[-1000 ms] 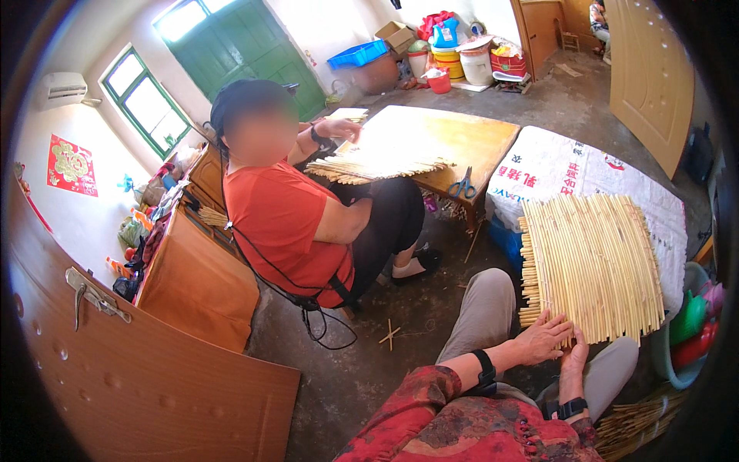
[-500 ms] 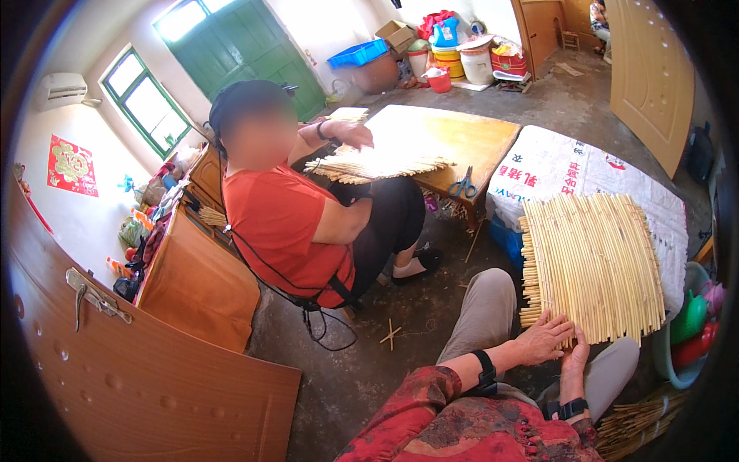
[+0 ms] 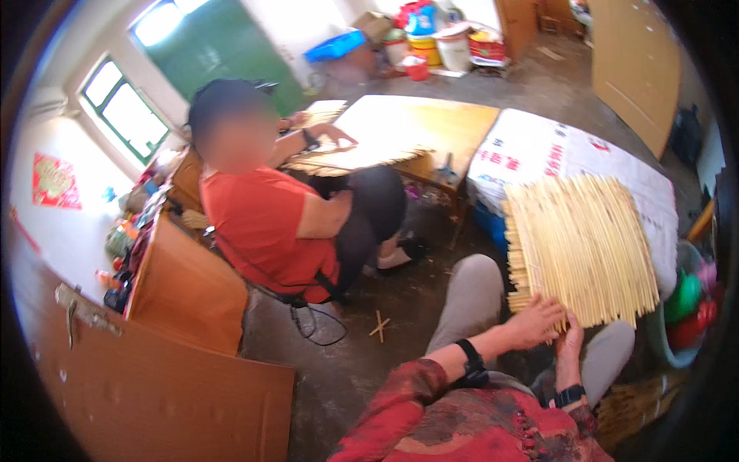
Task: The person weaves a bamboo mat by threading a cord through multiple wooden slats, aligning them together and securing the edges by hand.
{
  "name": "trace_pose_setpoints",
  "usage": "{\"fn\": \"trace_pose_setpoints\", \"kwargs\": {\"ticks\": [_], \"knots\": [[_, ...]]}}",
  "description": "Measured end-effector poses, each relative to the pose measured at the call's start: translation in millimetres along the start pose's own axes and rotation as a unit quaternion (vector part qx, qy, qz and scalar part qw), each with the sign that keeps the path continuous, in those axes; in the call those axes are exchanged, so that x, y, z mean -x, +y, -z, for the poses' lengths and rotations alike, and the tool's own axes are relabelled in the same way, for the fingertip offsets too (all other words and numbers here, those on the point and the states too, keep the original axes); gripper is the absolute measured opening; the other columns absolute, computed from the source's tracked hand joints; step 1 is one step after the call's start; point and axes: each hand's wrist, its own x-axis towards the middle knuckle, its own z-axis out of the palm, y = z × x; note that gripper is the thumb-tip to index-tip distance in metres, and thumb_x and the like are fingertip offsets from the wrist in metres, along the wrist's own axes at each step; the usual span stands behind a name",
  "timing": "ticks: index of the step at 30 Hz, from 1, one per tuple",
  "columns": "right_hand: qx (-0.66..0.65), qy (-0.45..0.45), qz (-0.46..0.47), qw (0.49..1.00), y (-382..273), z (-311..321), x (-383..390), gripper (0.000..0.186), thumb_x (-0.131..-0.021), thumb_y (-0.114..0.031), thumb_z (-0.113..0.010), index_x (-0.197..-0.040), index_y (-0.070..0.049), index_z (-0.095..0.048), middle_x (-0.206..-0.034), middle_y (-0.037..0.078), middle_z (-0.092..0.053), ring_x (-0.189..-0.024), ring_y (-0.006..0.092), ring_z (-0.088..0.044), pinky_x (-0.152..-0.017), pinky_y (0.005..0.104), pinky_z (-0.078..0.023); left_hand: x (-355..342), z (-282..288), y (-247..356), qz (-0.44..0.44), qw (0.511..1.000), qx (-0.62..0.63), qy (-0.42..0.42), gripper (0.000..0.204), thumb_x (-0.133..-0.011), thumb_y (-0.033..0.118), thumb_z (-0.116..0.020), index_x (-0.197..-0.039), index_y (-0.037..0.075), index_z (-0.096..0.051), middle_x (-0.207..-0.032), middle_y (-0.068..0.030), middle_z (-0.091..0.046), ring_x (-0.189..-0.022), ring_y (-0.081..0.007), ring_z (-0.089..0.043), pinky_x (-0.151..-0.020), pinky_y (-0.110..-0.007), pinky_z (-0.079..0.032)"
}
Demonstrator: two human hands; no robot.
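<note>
A mat of pale, thin stalks laid side by side rests on the covered table, its near edge over my knees. At its near left corner my left hand lies over the edge, fingers bent on the top stalks and thumb hidden. My right hand pinches the same edge just to the right, thumb upward, close to the left fingertips. Both hands are closed on the mat. Whether a single stalk or thread is between the fingers is too small to tell.
A white printed sack covers the table. To the left, a seated person in a red shirt works at another stalk mat, with scissors beside it. A basin stands at right; crossed stalks lie on the floor.
The view has swung slightly, so the scene sits farther left and a little higher, with some blur. My two hands keep their place on the mat's near edge.
</note>
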Motion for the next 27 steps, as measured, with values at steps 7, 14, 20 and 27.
{"fn": "trace_pose_setpoints", "kwargs": {"ticks": [7,14,20,27], "knots": [[-0.088,0.042,-0.019,0.995,0.5,-50.7,47.8,0.042,-0.076,-0.004,-0.069,-0.115,-0.004,-0.055,-0.104,0.008,-0.063,-0.096,0.0232,-0.06,-0.087,0.0394,-0.049,57.8,58.5,-48.2,0.149,0.88,0.102,0.439,0.047,-0.086,0.006,-0.057,-0.129,-0.004,-0.04,-0.111,-0.0124,-0.052,-0.1,-0.0201,-0.052,-0.086,-0.031,-0.044],[-0.117,0.0,-0.012,0.993,-20.8,-67.8,88.9,0.046,-0.079,-0.003,-0.067,-0.122,-0.002,-0.05,-0.116,0.012,-0.058,-0.104,0.0258,-0.057,-0.093,0.0417,-0.047,52.7,88.4,-71.9,0.207,0.675,0.66,0.256,0.057,-0.093,0.027,-0.056,-0.136,-0.004,-0.036,-0.134,-0.014,-0.046,-0.121,-0.0225,-0.046,-0.099,-0.034,-0.039],[-0.062,0.008,-0.042,0.997,-27.8,-65.2,115.0,0.043,-0.083,-0.007,-0.064,-0.123,0.0,-0.05,-0.117,0.013,-0.058,-0.107,0.0261,-0.056,-0.094,0.0414,-0.046,33.5,86.9,-80.5,0.243,0.59,0.731,0.241,0.039,-0.089,0.016,-0.06,-0.123,0.001,-0.048,-0.115,-0.0098,-0.059,-0.105,-0.0244,-0.058,-0.086,-0.041,-0.05],[-0.069,-0.001,-0.087,0.994,-16.3,-56.9,117.8,0.046,-0.087,-0.016,-0.062,-0.128,0.0,-0.046,-0.123,0.014,-0.056,-0.115,0.0277,-0.053,-0.099,0.0419,-0.041,24.1,104.1,-65.1,0.201,0.629,0.676,0.326,0.031,-0.085,0.004,-0.06,-0.115,-0.002,-0.053,-0.106,-0.0124,-0.062,-0.093,-0.0253,-0.063,-0.079,-0.039,-0.054]]}}
